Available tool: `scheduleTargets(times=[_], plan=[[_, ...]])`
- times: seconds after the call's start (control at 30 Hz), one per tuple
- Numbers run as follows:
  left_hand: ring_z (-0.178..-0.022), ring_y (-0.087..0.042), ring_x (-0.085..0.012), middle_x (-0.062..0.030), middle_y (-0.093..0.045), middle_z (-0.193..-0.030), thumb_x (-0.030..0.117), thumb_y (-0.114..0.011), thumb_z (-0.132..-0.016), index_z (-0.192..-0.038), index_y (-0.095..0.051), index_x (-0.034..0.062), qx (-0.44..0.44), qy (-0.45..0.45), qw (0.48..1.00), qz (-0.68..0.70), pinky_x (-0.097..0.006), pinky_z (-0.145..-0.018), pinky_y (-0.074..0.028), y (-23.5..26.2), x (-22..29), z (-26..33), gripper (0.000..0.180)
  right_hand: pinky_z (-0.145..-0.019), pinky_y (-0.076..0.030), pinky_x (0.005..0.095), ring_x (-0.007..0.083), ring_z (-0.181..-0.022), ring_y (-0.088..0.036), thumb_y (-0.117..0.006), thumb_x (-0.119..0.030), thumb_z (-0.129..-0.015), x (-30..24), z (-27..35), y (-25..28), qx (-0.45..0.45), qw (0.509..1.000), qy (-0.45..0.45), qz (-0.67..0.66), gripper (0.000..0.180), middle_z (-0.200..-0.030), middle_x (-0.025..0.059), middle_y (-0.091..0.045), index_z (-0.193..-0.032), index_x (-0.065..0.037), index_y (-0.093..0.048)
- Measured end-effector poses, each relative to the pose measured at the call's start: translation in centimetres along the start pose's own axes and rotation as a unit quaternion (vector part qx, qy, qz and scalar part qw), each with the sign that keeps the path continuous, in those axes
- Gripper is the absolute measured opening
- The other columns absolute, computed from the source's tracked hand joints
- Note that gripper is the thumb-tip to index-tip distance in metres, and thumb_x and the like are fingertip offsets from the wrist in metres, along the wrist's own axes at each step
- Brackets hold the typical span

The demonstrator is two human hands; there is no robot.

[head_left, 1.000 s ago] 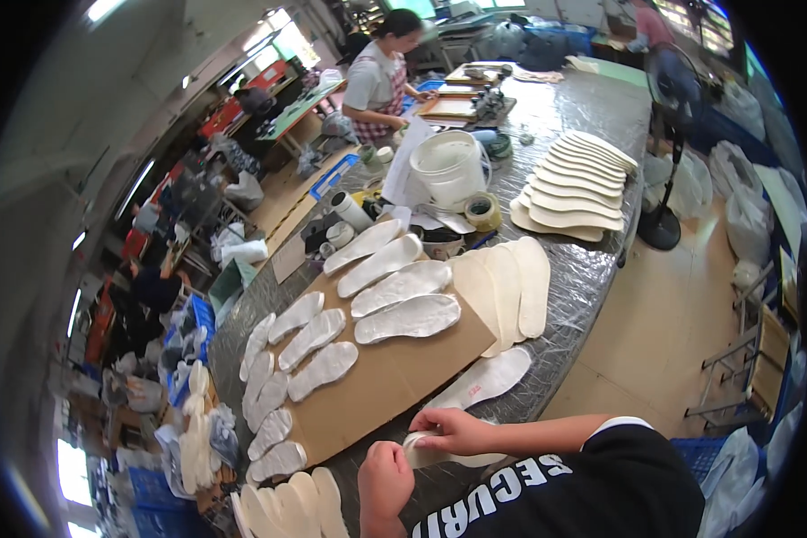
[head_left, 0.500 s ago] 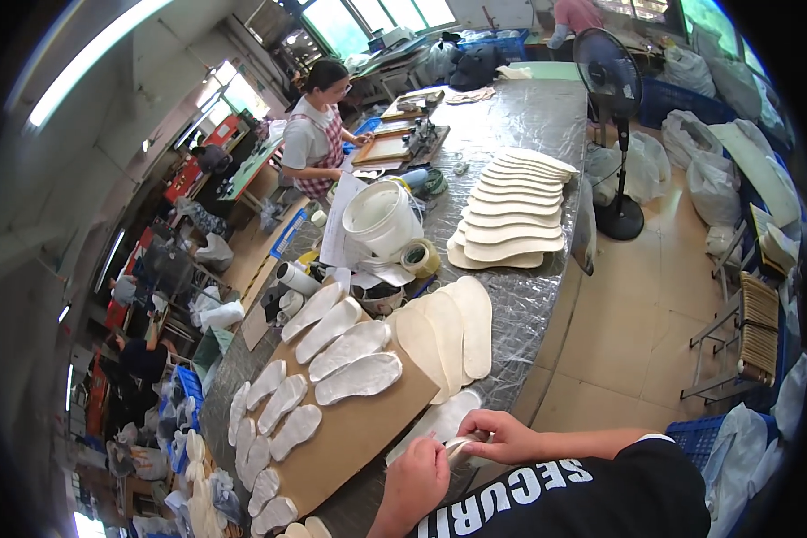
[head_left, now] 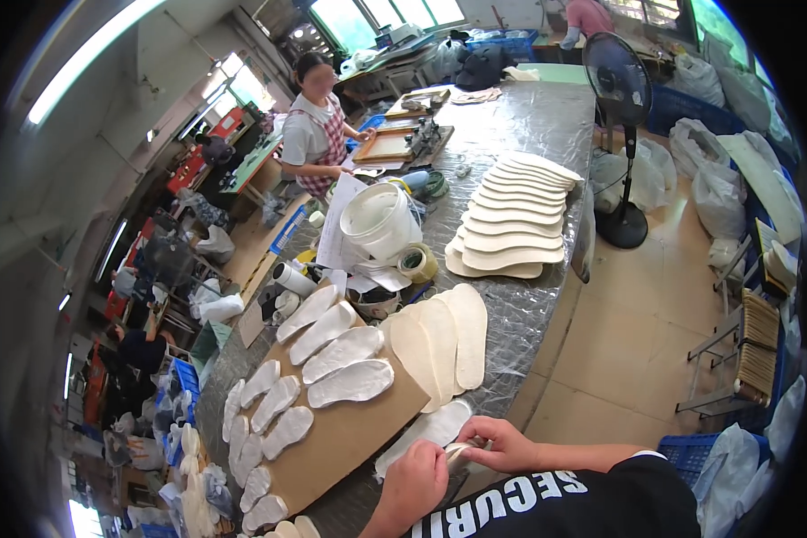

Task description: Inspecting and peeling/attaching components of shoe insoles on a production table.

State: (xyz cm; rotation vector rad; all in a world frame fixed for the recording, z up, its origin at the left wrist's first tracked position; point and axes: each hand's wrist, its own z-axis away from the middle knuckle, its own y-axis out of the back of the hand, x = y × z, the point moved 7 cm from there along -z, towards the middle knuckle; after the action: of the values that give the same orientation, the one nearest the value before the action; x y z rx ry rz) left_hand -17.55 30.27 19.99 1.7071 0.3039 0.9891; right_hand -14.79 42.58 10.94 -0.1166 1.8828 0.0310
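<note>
Close to the table's near edge, my left hand and my right hand are closed on one cream insole. Only a bent strip of it shows between the fingers; the rest is hidden. Just beyond my hands a white insole lies flat on the table, partly beside a brown cardboard sheet. Rows of white, crinkled insoles rest on that sheet. Next to it, several larger cream insoles are fanned out and overlap.
Farther along the plastic-covered table stand a long overlapping row of insoles, a white bucket and a tape roll. A co-worker in a checked apron stands by wooden frames. A floor fan is at the right.
The view has shifted slightly, and the co-worker's head has turned. Both my hands keep their hold on the insole, with only slight finger movement.
</note>
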Motion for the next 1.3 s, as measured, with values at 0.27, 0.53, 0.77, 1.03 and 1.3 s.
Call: scheduleTargets(times=[0.27, 0.53, 0.77, 1.03, 1.3], plan=[[-0.073, -0.061, -0.0373, -0.0173, -0.061, -0.083, 0.009, -0.059, -0.086, -0.087, -0.056, 0.0014, 0.009, 0.025, 1.0, 0.0, -0.044, -0.063, -0.049, 0.5, -0.8, 0.0, 0.008, -0.091, -0.043, 0.0354, 0.0234, -0.101, -0.055, -0.073, -0.021, -0.08, -0.1, -1.0, 0.4, 0.035, 0.997, 0.064, 0.019, 0.045, -0.108, 0.011, -0.057, -0.117, -0.003, -0.054], [-0.068, -0.06, -0.0312, -0.0173, -0.061, -0.079, 0.007, -0.06, -0.085, -0.084, -0.059, -0.0016, 0.054, 0.055, 0.996, 0.054, -0.037, -0.061, -0.048, 2.2, -2.1, 0.1, 0.008, -0.096, -0.04, 0.0406, 0.0311, -0.109, -0.05, -0.072, -0.022, -0.078, -1.4, -1.7, 0.2, 0.077, 0.98, 0.136, 0.124, 0.047, -0.115, 0.0144, -0.053, -0.117, -0.006, -0.053], [-0.066, -0.06, -0.0292, -0.0173, -0.061, -0.076, 0.008, -0.06, -0.086, -0.083, -0.059, -0.0029, 0.057, 0.083, 0.985, 0.143, -0.037, -0.062, -0.048, 2.2, -3.1, 0.4, 0.011, -0.097, -0.04, 0.0397, 0.032, -0.109, -0.051, -0.069, -0.017, -0.079, -0.6, -1.8, 0.2, 0.102, 0.982, 0.113, 0.11, 0.041, -0.114, 0.0161, -0.053, -0.115, -0.004, -0.054], [-0.065, -0.059, -0.0264, -0.0158, -0.061, -0.076, 0.008, -0.06, -0.086, -0.085, -0.061, -0.0025, 0.059, 0.123, 0.969, 0.207, -0.034, -0.062, -0.048, 1.0, -4.7, 0.6, 0.011, -0.099, -0.039, 0.0391, 0.0318, -0.111, -0.051, -0.069, -0.016, -0.078, -2.1, -3.5, 2.7, 0.107, 0.978, 0.137, 0.118, 0.042, -0.117, 0.0171, -0.052, -0.116, -0.004, -0.055], [-0.062, -0.06, -0.0101, -0.0051, -0.06, -0.073, 0.002, -0.056, -0.09, -0.086, -0.058, -0.0032, 0.057, 0.132, 0.961, 0.238, -0.023, -0.056, -0.047, 0.4, -4.7, 1.2, 0.007, -0.102, -0.039, 0.043, 0.0275, -0.117, -0.052, -0.064, -0.023, -0.083, -12.5, -7.8, 9.9, 0.17, 0.929, 0.294, 0.149, 0.048, -0.124, 0.0149, -0.056, -0.124, -0.001, -0.053]])
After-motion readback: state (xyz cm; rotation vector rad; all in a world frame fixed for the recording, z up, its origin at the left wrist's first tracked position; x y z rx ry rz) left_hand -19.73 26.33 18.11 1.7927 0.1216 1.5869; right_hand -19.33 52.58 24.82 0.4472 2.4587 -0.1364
